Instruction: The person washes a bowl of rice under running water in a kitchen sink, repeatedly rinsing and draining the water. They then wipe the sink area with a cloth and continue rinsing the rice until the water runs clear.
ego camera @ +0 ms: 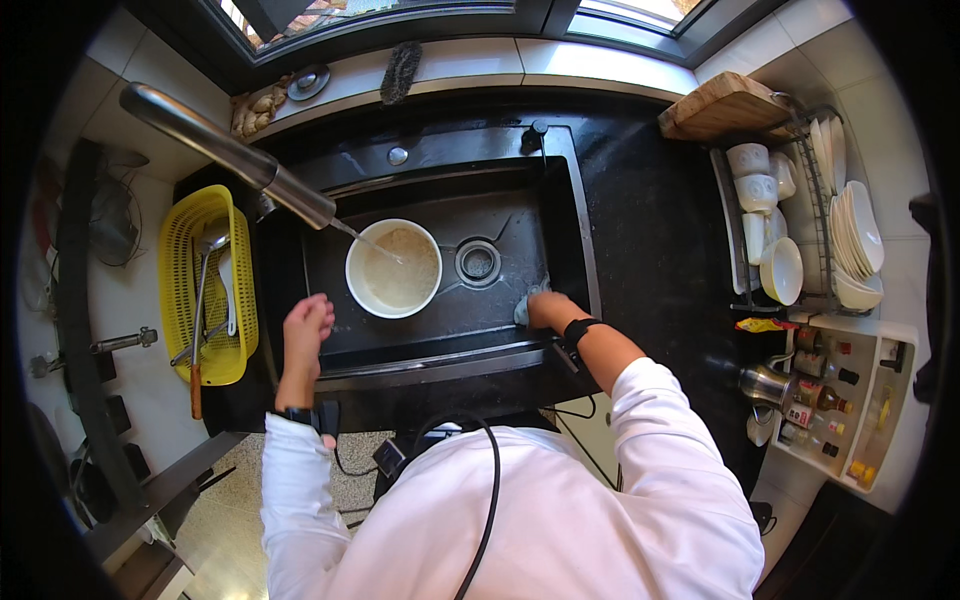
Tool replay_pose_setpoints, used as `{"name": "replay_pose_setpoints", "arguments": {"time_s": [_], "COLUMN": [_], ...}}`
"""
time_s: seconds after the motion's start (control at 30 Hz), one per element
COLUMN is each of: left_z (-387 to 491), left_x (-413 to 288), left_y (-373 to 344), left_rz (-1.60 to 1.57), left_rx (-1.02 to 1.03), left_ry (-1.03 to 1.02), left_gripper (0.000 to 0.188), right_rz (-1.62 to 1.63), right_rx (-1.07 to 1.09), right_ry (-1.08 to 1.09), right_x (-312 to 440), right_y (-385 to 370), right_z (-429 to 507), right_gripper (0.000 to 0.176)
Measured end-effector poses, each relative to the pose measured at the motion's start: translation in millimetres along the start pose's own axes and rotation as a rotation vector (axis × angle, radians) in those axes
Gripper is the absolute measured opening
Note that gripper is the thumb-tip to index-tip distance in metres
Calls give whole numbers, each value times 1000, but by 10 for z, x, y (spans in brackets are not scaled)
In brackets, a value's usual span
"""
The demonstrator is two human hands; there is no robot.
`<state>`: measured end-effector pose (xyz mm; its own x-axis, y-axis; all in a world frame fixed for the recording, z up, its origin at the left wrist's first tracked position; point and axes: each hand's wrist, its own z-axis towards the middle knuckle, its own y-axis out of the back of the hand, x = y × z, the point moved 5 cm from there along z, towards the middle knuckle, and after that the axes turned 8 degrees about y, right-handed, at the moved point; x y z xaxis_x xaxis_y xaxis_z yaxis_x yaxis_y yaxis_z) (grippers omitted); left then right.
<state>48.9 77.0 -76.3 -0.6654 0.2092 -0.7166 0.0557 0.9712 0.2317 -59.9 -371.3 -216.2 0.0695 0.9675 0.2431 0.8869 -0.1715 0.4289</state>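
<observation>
Water runs from the metal faucet into a white round tub standing in the dark sink. Cloudy, pale brownish liquid fills part of the tub. Over the sink's left front corner hangs my left hand, fingers loosely curled, touching nothing that I can see. My right hand is down at the sink's right side, on a light blue-grey cloth; its fingers are mostly hidden. The drain lies between the tub and the sink's right wall.
Left of the sink is a yellow plastic basket with ladles. A dish rack with cups, bowls and plates stands right, near a wooden cutting board and a bottle tray. Ginger and a dark scrubber lie on the sill.
</observation>
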Motion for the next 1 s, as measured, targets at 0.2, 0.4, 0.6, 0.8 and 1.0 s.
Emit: {"name": "replay_pose_setpoints", "arguments": {"time_s": [0.2, 0.4, 0.6, 0.8, 1.0], "left_z": [-269, -441, -423, -428, -440], "left_x": [832, 915, 843, 810, 812], "left_y": [36, -161, -162, -188, -199], "left_rz": [703, 880, 829, 860, 857], "left_rx": [-327, -439, -457, -456, -448], "left_ry": [-323, -615, -634, -619, -621], "left_gripper": [27, 20, 22, 22, 20], "right_rz": [86, 5, -6, 39, 189], "right_rx": [-264, -469, -766, -651, -836], "right_ry": [91, -99, -140, 142, 120], "right_x": [-5, -22, -370, 161, -123], "right_y": [-51, 1246, 1874, 971, 1454], "right_z": [357, 480, 1071, 1241, 1008], "right_gripper": [24, 27, 43, 44, 45]}}
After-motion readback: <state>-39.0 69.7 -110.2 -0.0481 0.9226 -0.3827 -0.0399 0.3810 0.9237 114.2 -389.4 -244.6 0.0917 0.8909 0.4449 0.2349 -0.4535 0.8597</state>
